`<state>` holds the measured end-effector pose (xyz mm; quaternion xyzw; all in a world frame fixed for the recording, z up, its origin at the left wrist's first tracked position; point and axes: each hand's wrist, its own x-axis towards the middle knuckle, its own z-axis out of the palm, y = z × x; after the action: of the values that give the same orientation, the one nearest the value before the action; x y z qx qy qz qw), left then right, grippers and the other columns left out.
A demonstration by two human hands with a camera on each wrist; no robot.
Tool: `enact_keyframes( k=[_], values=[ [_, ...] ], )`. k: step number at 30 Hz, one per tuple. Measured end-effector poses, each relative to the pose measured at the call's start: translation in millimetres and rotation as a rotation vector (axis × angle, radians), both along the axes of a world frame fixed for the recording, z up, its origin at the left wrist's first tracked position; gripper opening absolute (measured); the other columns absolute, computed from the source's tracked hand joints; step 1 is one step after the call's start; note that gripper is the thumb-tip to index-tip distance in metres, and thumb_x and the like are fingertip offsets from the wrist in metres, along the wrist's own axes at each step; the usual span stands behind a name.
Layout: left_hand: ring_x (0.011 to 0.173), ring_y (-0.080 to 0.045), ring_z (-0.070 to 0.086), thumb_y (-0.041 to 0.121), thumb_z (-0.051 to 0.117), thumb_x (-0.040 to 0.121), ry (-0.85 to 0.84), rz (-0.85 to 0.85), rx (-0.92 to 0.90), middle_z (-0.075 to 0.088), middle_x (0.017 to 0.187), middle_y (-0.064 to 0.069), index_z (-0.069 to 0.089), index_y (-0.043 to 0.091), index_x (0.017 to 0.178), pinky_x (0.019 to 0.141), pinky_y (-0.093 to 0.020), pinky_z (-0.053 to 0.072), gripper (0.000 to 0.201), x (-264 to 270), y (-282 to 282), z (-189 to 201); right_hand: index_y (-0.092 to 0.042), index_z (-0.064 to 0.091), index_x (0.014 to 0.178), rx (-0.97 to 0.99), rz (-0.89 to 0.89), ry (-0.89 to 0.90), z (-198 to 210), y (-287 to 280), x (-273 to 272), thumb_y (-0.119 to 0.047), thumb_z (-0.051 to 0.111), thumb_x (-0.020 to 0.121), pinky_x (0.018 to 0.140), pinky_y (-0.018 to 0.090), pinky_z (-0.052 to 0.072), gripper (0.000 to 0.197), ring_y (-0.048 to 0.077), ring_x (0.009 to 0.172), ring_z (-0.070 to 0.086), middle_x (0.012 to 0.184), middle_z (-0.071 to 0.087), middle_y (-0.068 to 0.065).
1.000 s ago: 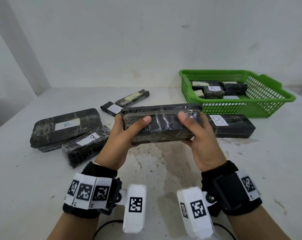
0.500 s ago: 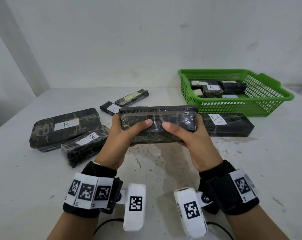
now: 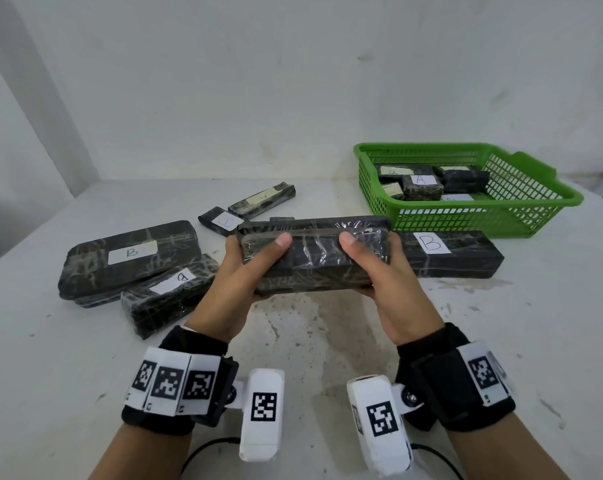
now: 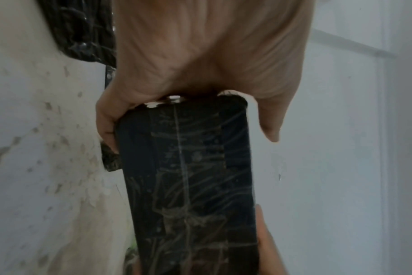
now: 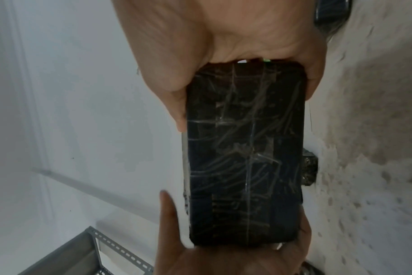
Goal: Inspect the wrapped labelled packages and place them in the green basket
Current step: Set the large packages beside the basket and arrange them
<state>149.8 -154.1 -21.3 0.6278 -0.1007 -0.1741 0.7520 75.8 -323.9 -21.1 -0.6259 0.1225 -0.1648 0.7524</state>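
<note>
Left hand is gripping the left end of the wrapped package, thumb on top, fingers underneath. Package is being held level above the worktop, centre-near. Right hand is clasping its right end likewise. Green basket is sitting far right, holding several packages.

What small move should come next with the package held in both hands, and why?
Probably roll the held package to bring its label up: left hand and right hand grip its ends, yet no label shows. Then it goes to the green basket.
</note>
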Motion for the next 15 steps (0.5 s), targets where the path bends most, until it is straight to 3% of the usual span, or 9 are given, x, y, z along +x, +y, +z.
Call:
enact_keyframes(
  k=[3, 4, 6, 8, 10, 13, 15],
  values=[
    [0.111, -0.018, 0.068, 0.056, 0.071, 0.079, -0.017, -0.039, -0.012, 0.070, 0.121, -0.002, 0.044, 0.016, 0.139, 0.099, -0.053, 0.051, 0.077, -0.8, -0.1, 2.7, -0.032, 0.015, 0.154, 0.011, -0.007, 0.002, 4.7, -2.4, -2.7, -0.052, 0.074, 0.061, 0.118, 0.042, 0.031, 0.112, 0.012, 0.131, 0.047, 0.139, 0.050, -0.013],
    [0.108, -0.016, 0.068, 0.055, 0.069, 0.082, -0.023, -0.024, -0.016, 0.072, 0.117, 0.001, 0.046, 0.019, 0.136, 0.100, -0.054, 0.049, 0.069, 0.1, 0.1, 2.7, -0.032, 0.012, 0.155, -0.012, -0.016, 0.002, 5.3, -2.4, -2.6, -0.059, 0.074, 0.060, 0.119, 0.042, 0.028, 0.117, 0.012, 0.135, 0.042, 0.146, 0.045, -0.012],
    [0.100, -0.013, 0.070, 0.050, 0.063, 0.079, -0.024, 0.002, -0.023, 0.075, 0.106, 0.007, 0.050, 0.024, 0.126, 0.100, -0.055, 0.048, 0.055, 0.8, -0.2, 3.1, -0.031, 0.023, 0.152, -0.020, 0.001, -0.004, 5.3, -1.7, -2.1, -0.079, 0.072, 0.056, 0.118, 0.048, 0.029, 0.118, 0.013, 0.138, 0.041, 0.152, 0.043, -0.007],
    [0.099, -0.013, 0.070, 0.047, 0.060, 0.076, -0.026, 0.000, -0.026, 0.075, 0.105, 0.009, 0.051, 0.027, 0.121, 0.099, -0.054, 0.049, 0.050, 0.1, -0.4, 3.9, -0.029, 0.032, 0.147, -0.009, 0.010, -0.006, 4.5, -1.5, -1.3, -0.083, 0.064, 0.059, 0.116, 0.051, 0.032, 0.109, 0.014, 0.136, 0.045, 0.147, 0.049, -0.006],
    [0.106, -0.015, 0.069, 0.047, 0.060, 0.079, -0.011, 0.005, -0.035, 0.073, 0.112, 0.006, 0.050, 0.025, 0.126, 0.098, -0.053, 0.050, 0.053, -0.3, 0.8, 4.5, -0.031, 0.036, 0.141, -0.040, 0.030, -0.009, 4.5, -2.1, -0.7, -0.076, 0.060, 0.069, 0.116, 0.051, 0.033, 0.088, 0.014, 0.136, 0.046, 0.145, 0.051, -0.007],
    [0.121, -0.026, 0.062, 0.060, 0.060, 0.086, 0.019, -0.005, -0.061, 0.065, 0.130, -0.006, 0.046, 0.017, 0.140, 0.099, -0.055, 0.049, 0.071, -1.6, 3.0, 5.8, -0.037, 0.037, 0.137, -0.064, 0.042, -0.012, 2.8, -3.5, 0.4, -0.072, 0.059, 0.073, 0.116, 0.050, 0.033, 0.076, 0.013, 0.135, 0.047, 0.145, 0.050, -0.009],
    [0.120, -0.025, 0.063, 0.069, 0.053, 0.084, 0.019, -0.034, -0.066, 0.066, 0.130, -0.006, 0.048, 0.020, 0.141, 0.096, -0.052, 0.051, 0.076, -1.0, 4.4, 6.7, -0.047, 0.039, 0.127, -0.076, 0.058, -0.008, 1.9, -4.1, 0.9, -0.073, 0.058, 0.071, 0.117, 0.050, 0.032, 0.065, 0.013, 0.135, 0.046, 0.145, 0.050, -0.010]
  ],
)
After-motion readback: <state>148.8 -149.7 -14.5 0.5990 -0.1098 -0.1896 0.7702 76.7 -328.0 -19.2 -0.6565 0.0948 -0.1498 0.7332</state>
